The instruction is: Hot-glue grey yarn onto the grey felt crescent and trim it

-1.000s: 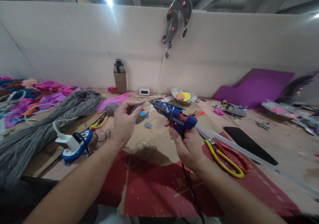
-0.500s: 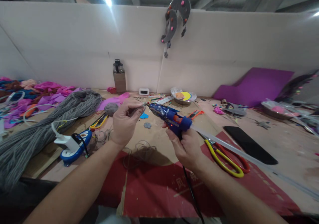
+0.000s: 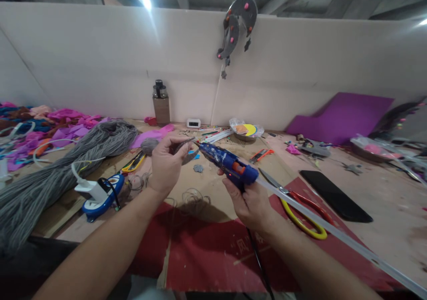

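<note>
Between thumb and fingers, my left hand (image 3: pixel 167 164) pinches a grey crescent-shaped piece (image 3: pixel 191 156), which looks like felt and is partly hidden by the fingers. My right hand (image 3: pixel 247 200) grips a blue hot glue gun (image 3: pixel 229 160), with a long clear glue stick (image 3: pixel 320 222) running out of its back. The nozzle points left, at the edge of the grey piece; whether it touches cannot be made out. On the cardboard below lies a small grey star-like cutout (image 3: pixel 198 168), with a blue scrap (image 3: pixel 196 156) just behind it.
Scissors (image 3: pixel 302 211) with red and yellow handles lie by my right forearm, near a black phone (image 3: pixel 335 195). Grey yarn (image 3: pixel 76 162), a blue power strip (image 3: pixel 103 196) and a yellow cutter (image 3: pixel 133 162) are at left. A grey moon ornament (image 3: pixel 242 10) hangs on the wall.
The glue gun has moved left and slightly down toward the grey piece. My left hand has turned the piece a little and back, staying in about the same place.
</note>
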The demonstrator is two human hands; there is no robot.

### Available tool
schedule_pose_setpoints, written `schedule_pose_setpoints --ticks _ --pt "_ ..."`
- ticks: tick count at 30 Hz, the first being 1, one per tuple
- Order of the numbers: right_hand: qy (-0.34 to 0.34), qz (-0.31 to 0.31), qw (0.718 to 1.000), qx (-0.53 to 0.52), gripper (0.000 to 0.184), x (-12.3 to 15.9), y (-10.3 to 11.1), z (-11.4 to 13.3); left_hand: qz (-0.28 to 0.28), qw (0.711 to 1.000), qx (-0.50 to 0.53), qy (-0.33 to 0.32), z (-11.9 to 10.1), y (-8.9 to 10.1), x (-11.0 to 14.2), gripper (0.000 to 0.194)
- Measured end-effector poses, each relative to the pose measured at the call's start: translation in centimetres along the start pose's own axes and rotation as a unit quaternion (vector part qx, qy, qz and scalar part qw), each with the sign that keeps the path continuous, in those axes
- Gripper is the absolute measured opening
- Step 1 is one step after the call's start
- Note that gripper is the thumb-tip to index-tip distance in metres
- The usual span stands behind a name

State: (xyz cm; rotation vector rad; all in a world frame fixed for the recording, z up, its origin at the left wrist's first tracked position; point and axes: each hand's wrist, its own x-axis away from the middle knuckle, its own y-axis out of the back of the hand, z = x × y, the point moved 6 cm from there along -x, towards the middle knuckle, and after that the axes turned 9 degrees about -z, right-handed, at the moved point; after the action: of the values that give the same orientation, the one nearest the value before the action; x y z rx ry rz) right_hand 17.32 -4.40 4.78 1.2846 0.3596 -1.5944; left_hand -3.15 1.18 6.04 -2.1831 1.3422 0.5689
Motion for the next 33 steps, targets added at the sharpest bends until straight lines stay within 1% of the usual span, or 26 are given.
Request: schedule_pose_setpoints --ticks 2,6,9,14,18,21,23,25,27,28,30,33 --pt "-0.026 0.001 0.999 -0.032 0.016 -0.1 0.1 -0.3 0.003 1.000 -0.006 -0.020 -0.2 0.0 -0.1 0.009" --pt "-0.072 0.009 0.994 -0.077 0.015 -0.4 0.1 -0.8 -0.001 0.993 -0.040 -0.109 -1.1 0.0 0.1 0.008" --pt "-0.059 0.004 0.995 -0.079 0.014 -0.6 0.1 -0.5 -0.004 0.987 -0.053 -0.152 -1.4 0.0 0.2 0.008" --pt "-0.029 0.010 0.998 -0.062 0.014 -0.5 0.0 -0.3 0.000 0.984 -0.043 -0.171 -1.6 -0.1 0.3 0.009" --pt "-0.021 0.012 0.999 -0.045 0.017 -0.4 0.1 -0.1 0.000 0.989 -0.042 -0.141 -1.6 -0.1 0.3 0.006" --pt "-0.022 0.006 0.998 -0.052 0.016 -0.3 0.2 0.0 0.004 0.997 -0.020 -0.078 -0.9 -0.1 0.1 0.008" --pt "-0.046 0.005 0.996 -0.073 0.015 -0.4 0.2 -0.2 0.015 1.000 0.000 -0.017 -0.1 -0.2 0.0 0.011" --pt "-0.091 0.009 0.990 -0.104 0.015 -0.4 0.1 -0.7 0.024 0.999 0.024 0.041 0.7 -0.3 -0.1 0.016" --pt "-0.128 0.013 0.984 -0.125 0.015 -0.5 -0.1 -1.1 0.031 0.995 0.051 0.082 1.4 -0.5 -0.1 0.020" --pt "-0.134 0.014 0.983 -0.128 0.015 -0.5 -0.2 -1.2 0.035 0.993 0.062 0.095 1.6 -0.6 -0.1 0.021" --pt "-0.126 0.012 0.984 -0.122 0.014 -0.7 -0.2 -1.1 0.041 0.992 0.069 0.100 1.8 -0.7 -0.1 0.021" --pt "-0.096 0.010 0.990 -0.105 0.013 -0.8 -0.1 -0.7 0.038 0.997 0.036 0.055 1.3 -0.4 -0.2 0.019"
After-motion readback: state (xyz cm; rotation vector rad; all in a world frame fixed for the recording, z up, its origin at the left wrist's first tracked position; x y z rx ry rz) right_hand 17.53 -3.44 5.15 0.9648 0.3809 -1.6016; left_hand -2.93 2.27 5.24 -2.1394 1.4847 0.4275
